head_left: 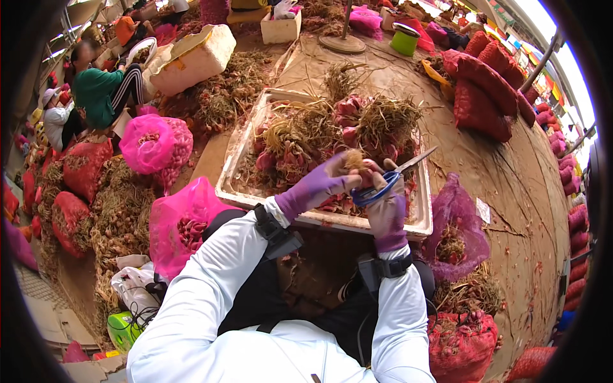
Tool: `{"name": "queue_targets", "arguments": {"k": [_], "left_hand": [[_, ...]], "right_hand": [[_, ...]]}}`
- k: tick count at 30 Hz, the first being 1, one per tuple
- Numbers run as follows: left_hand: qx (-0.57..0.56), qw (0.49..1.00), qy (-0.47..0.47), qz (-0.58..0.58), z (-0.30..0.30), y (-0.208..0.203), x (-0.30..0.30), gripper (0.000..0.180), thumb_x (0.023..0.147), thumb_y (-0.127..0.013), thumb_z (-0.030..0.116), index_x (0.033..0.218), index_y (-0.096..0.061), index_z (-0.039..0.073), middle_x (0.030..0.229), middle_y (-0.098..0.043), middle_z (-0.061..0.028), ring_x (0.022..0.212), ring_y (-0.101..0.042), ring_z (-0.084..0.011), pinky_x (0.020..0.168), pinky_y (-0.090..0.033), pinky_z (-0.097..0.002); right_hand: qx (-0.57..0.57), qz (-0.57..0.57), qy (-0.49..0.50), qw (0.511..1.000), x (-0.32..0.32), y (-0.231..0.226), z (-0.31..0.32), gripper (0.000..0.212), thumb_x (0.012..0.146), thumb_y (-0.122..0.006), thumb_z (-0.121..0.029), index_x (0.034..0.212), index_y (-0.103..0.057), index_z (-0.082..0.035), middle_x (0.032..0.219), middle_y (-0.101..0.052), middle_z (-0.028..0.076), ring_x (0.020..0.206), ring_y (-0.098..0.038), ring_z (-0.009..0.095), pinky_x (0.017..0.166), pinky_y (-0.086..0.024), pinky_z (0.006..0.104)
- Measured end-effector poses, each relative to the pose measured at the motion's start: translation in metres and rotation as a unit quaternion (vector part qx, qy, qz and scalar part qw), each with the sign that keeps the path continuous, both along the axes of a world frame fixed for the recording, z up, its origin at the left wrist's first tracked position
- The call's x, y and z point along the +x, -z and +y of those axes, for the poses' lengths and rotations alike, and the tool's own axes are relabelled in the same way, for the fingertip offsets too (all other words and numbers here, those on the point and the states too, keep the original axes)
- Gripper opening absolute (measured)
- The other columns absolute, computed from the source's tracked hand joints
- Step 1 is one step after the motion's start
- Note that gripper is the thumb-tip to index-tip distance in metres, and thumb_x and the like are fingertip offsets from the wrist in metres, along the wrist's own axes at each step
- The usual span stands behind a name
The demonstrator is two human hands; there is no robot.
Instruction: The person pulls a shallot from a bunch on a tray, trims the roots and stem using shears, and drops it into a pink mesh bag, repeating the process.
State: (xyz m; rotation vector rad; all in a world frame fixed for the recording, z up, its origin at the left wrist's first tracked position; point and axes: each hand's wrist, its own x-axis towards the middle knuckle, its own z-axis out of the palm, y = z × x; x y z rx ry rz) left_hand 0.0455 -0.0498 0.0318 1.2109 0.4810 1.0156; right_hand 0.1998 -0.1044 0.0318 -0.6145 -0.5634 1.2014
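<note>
My left hand (319, 185) pinches a tufted reddish bulb (359, 165); beside it, my right hand (387, 214) grips blue-handled scissors (385, 187), seemingly for trimming; snipping calls for steadiness.

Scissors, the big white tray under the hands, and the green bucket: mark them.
Scissors (408, 163): head view, on the blade.
White tray (241, 147): head view, on its left rim.
Green bucket (403, 43): head view, on the side of its body.

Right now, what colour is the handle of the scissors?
The scissors' handle is blue, best seen in the head view.
</note>
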Motion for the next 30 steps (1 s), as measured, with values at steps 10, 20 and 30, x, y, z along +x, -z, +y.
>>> {"name": "queue_targets", "arguments": {"k": [10,20,30], "left_hand": [[0.436,0.812,-0.178,0.345,-0.002,0.008,-0.001,0.062,0.076,-0.075,0.016,0.129,-0.046,0.003,0.103,-0.060,-0.0122,0.095,-0.060,-0.0288,0.083,-0.048,-0.0367],[0.362,0.852,-0.077,0.371,-0.001,0.001,-0.008,0.061,0.070,-0.078,0.033,0.120,-0.058,0.006,0.086,-0.063,-0.0186,0.083,-0.064,-0.0328,0.076,-0.050,-0.0398],[-0.112,0.991,0.064,0.022,-0.021,0.001,0.013,0.049,0.098,-0.051,0.042,0.132,-0.047,0.006,0.107,-0.058,-0.0011,0.091,-0.055,-0.0086,0.078,-0.050,-0.0255]], "right_hand": [[0.024,-0.411,0.062,0.909,-0.011,0.001,-0.006,0.048,0.081,-0.070,-0.001,0.123,-0.048,-0.005,0.101,-0.060,0.006,0.085,-0.058,0.010,0.072,-0.049,0.0228],[0.063,-0.554,0.034,0.829,-0.005,-0.026,-0.006,0.037,0.077,-0.068,0.004,0.112,-0.057,-0.003,0.085,-0.059,0.000,0.072,-0.055,0.007,0.068,-0.047,0.0214],[-0.031,-0.180,0.067,0.981,-0.004,-0.006,-0.005,0.040,0.083,-0.067,0.003,0.119,-0.049,0.000,0.095,-0.065,0.008,0.079,-0.064,0.012,0.070,-0.053,0.0228]]}}
